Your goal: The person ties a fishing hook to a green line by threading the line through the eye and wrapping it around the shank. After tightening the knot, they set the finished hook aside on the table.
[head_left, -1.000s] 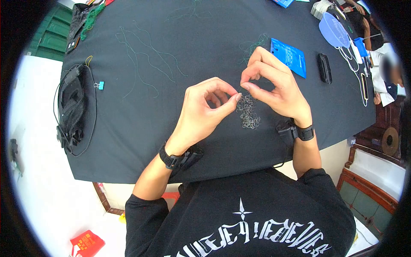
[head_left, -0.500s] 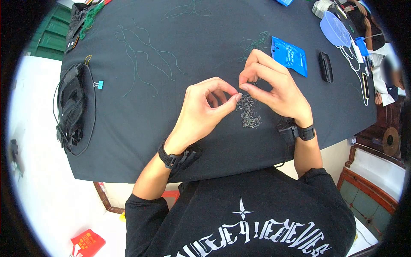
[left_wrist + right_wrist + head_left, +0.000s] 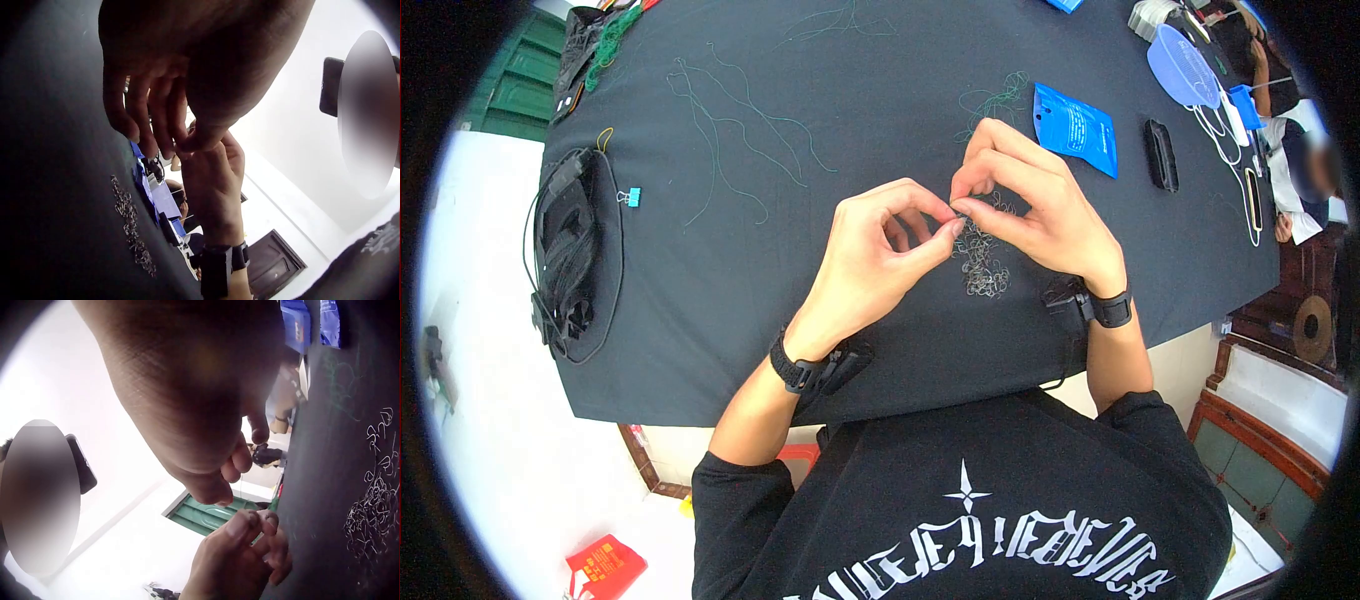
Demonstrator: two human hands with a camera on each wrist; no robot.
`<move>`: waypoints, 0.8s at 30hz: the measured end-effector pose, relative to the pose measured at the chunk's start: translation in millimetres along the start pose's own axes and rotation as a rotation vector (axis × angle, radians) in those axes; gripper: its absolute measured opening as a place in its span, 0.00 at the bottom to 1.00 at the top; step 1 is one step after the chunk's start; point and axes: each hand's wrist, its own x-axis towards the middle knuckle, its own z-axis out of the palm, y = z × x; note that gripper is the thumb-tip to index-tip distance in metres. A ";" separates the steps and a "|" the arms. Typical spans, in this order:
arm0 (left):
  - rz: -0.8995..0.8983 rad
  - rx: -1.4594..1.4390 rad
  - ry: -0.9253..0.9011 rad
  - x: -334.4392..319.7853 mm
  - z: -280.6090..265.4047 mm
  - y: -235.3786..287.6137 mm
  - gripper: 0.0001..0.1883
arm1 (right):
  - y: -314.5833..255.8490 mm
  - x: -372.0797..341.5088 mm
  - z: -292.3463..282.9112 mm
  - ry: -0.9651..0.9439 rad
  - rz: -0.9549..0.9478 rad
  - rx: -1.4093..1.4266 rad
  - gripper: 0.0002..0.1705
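My left hand (image 3: 870, 245) pinches something tiny between thumb and forefinger; a small tip shows there, like that of a fish hook. Facing it, my right hand (image 3: 1045, 205) has thumb and forefinger pressed together, the other fingers curled above; I cannot tell what it pinches. In the head view, both sets of fingertips nearly meet. Just below and behind them, a tangled pile of small metal fish hooks (image 3: 985, 272) lies on the black cloth; the right wrist view shows the bent hooks (image 3: 370, 519) at its right edge.
Beyond the right hand lie tangled green thread (image 3: 1005, 98) and a blue packet (image 3: 1075, 130). A black case (image 3: 1160, 156) and blue basin (image 3: 1182, 70) are farther right. Loose green strands (image 3: 745, 130), a teal binder clip (image 3: 634, 197) and a black strap bundle (image 3: 568, 250) lie left.
My right hand has moved left and slightly down, bringing its fingertips close to the left hand's. The left hand stays almost still in its pinch.
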 end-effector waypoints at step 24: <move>-0.184 -0.475 -0.173 1.1 -6.3 -8.0 0.07 | -5.3 -0.8 -11.7 -0.046 0.067 0.063 0.09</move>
